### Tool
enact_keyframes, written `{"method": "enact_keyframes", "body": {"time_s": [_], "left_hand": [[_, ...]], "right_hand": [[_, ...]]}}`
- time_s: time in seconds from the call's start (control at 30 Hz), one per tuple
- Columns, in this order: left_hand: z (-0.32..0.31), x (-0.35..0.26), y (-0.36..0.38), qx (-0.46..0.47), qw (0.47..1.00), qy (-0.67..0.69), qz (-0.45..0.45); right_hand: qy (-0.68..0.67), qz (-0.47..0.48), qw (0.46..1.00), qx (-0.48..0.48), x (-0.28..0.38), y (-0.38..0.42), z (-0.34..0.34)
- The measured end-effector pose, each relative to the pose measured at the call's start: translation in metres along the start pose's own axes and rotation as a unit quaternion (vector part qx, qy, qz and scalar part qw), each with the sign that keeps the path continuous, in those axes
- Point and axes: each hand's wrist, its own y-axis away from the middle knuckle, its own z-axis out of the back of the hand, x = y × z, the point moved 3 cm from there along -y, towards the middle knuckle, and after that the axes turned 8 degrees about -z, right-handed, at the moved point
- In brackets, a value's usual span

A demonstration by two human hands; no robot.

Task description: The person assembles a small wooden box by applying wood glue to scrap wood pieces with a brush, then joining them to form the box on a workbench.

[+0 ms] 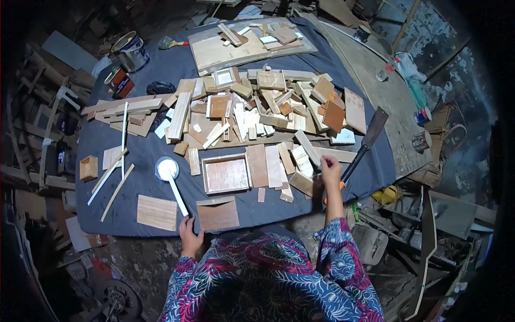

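Note:
My left hand (190, 236) rests at the near table edge, thumb and fingers apart, its fingertips by the lower end of a white stick (178, 197). That stick's upper end lies in a round tub of white stuff (167, 168). Right of the hand lies a thin brown board (218, 216); a striped board (156, 212) is to the left. My right hand (331, 173) is raised over wood pieces at the right, fingers pinched together beside a pale strip (307, 147); what they hold is too small to tell. An open wooden box (226, 174) stands between the hands.
A large heap of wood offcuts (279, 102) covers the table's middle. A long dark-bladed saw (374, 127) lies right of my right hand. Paint cans (131, 52) and a brush (173, 43) are at the far left; a small wooden box (88, 168) is at the left.

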Motion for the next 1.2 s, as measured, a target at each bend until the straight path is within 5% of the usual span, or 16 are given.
{"method": "enact_keyframes", "body": {"time_s": [0.13, 0.27, 0.47, 0.63, 0.87, 1.0, 1.07, 1.1, 1.13, 1.17, 1.2], "left_hand": [[-0.009, -0.013, 0.012, -0.087, 0.995, -0.01, 0.051], [-0.012, -0.019, 0.038, -0.143, 0.986, 0.016, 0.083], [-0.036, 0.014, 0.098, -0.073, 0.983, 0.056, 0.156], [-0.035, 0.021, 0.122, -0.009, 0.949, 0.093, 0.302], [-0.046, 0.038, 0.163, 0.028, 0.918, 0.137, 0.37], [-0.048, 0.048, 0.165, 0.127, 0.938, 0.075, 0.315], [-0.057, 0.049, 0.166, 0.164, 0.942, 0.056, 0.286], [-0.058, 0.047, 0.162, 0.1, 0.946, 0.112, 0.287], [-0.059, 0.047, 0.156, 0.035, 0.943, 0.166, 0.287], [-0.038, 0.025, 0.13, 0.071, 0.94, 0.133, 0.305], [-0.031, 0.015, 0.117, 0.069, 0.94, 0.134, 0.306]], "right_hand": [[0.12, 0.021, 0.991, 0.061, 0.018, -0.028, -0.022], [0.149, 0.068, 0.986, 0.013, 0.035, -0.048, -0.042], [0.097, 0.265, 0.959, 0.019, 0.098, -0.084, -0.104], [0.32, 0.293, 0.897, 0.085, 0.124, -0.123, -0.164], [0.367, 0.422, 0.826, 0.064, 0.12, -0.144, -0.167], [0.42, 0.41, 0.81, 0.015, 0.135, -0.122, -0.145], [0.313, 0.193, 0.926, 0.088, 0.129, -0.113, -0.135], [0.225, 0.15, 0.956, 0.117, 0.113, -0.114, -0.136], [0.228, 0.151, 0.955, 0.118, 0.099, -0.114, -0.139], [0.068, 0.022, 0.969, 0.236, 0.09, -0.108, -0.146], [-0.095, -0.11, 0.929, 0.341, 0.085, -0.097, -0.155]]}}
